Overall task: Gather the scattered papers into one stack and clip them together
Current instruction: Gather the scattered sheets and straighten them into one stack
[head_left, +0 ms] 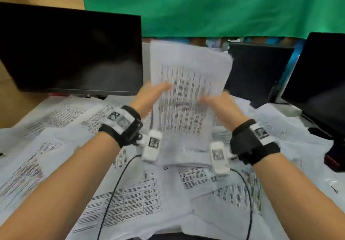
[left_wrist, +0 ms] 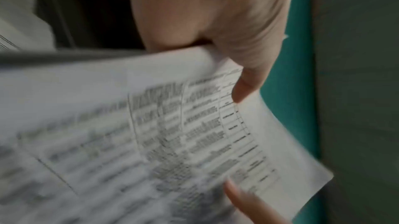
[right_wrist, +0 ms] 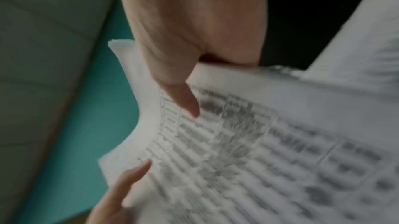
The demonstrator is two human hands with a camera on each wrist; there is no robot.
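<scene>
Hands: your left hand (head_left: 149,95) and right hand (head_left: 219,105) each pinch a side edge of the paper bundle (head_left: 186,97), held upright above the desk | step: squaring the bundle | next: gather loose sheets (head_left: 130,202) below; no clip seen.

Print on the held stack (head_left: 188,94) smeared by motion blur, unreadable in all views. Fingers of both hands (head_left: 149,95) hidden behind the sheets. Worktop (head_left: 336,198) almost fully covered by loose papers (head_left: 130,202). Right monitor (head_left: 324,79) cut off at the frame edge.
</scene>
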